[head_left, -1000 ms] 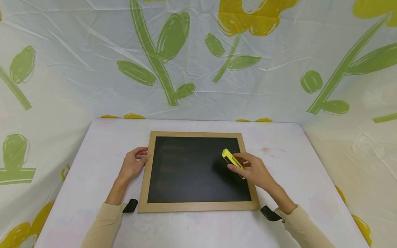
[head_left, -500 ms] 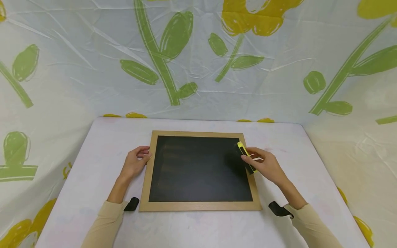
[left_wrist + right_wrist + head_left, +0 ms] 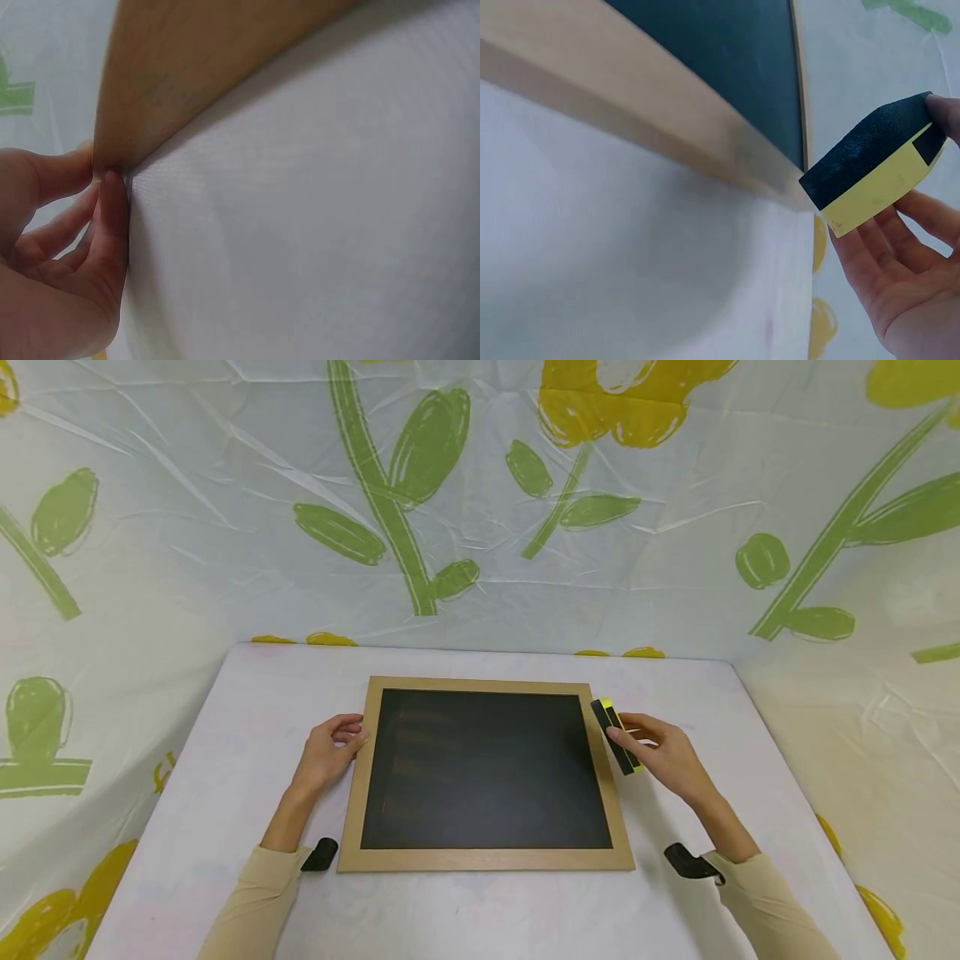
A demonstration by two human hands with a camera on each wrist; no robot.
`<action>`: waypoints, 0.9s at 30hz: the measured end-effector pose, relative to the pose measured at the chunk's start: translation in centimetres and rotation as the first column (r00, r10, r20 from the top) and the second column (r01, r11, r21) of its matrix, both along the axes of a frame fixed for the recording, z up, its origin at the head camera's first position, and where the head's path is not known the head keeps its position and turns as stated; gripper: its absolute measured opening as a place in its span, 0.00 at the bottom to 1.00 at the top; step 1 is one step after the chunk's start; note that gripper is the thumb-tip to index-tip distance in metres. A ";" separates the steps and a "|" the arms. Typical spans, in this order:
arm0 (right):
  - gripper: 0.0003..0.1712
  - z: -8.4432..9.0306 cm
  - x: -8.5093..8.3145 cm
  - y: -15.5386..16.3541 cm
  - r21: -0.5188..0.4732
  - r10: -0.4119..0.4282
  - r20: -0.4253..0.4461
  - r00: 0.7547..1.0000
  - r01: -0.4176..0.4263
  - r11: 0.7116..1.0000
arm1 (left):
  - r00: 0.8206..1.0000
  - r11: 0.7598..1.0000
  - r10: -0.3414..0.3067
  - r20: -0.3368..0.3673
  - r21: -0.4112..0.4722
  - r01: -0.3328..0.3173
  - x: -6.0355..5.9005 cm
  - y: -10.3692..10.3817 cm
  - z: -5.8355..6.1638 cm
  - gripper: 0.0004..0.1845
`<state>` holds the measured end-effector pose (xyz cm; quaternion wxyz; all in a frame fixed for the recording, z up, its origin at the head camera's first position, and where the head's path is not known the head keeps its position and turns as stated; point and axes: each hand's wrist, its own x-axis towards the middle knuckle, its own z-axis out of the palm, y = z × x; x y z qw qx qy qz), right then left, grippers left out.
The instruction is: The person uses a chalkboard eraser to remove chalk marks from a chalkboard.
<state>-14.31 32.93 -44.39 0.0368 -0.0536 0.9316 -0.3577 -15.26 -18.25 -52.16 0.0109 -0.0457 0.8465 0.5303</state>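
Note:
A small chalkboard (image 3: 487, 768) with a light wooden frame (image 3: 487, 860) lies on the white table. My left hand (image 3: 327, 753) pinches the frame's left edge; thumb and fingertips meet at the wood (image 3: 172, 67) in the left wrist view. Just past the frame's right side, my right hand (image 3: 663, 756) holds a yellow and black chalkboard eraser (image 3: 617, 735) between thumb and fingers. In the right wrist view the eraser's dark felt face (image 3: 870, 146) is turned toward the board and its yellow body (image 3: 877, 195) toward the fingers. Faint smudges mark the board's left part.
The white table (image 3: 480, 914) spreads around the board. A pale curtain (image 3: 247, 527) printed with green stems and yellow flowers rises behind and at both sides. Dark wrist-camera mounts (image 3: 321, 854) stick out from the beige sleeves (image 3: 251, 906).
The right hand has carried the eraser rightward from over the board to beyond the frame, tilting its dark felt side into view. The left hand keeps its place on the frame.

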 end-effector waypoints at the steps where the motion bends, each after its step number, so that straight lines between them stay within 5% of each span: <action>1: 0.34 0.0 0.0 0.2 0.005 -0.007 -0.004 1.000 0.007 1.000 | 1.000 1.000 0.000 -0.002 0.002 0.000 0.0 0.0 0.0 0.19; 27: 0.38 -1.0 -1.0 6.5 -0.011 -0.107 0.092 0.990 0.108 0.994 | 1.000 1.000 0.009 -0.008 0.000 -0.009 0.1 0.0 -0.1 0.19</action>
